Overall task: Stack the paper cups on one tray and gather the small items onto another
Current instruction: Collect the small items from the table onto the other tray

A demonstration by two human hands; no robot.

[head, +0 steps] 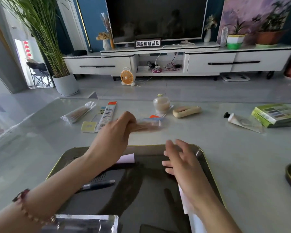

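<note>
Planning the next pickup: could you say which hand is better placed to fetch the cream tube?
Probably right: the right hand is open, empty and nearer the cream tube; the left hand holds a packet.

Two bare arms, one beaded bracelet.
The left hand [118,130] and right hand [180,159] are bare, and both forearms are uncovered down to the lower edge of the view. Around the left wrist sits a bracelet [29,210] of small round beads, with a few larger dark red beads on the outer side and a strand of paler pinkish ones curving underneath.
</note>
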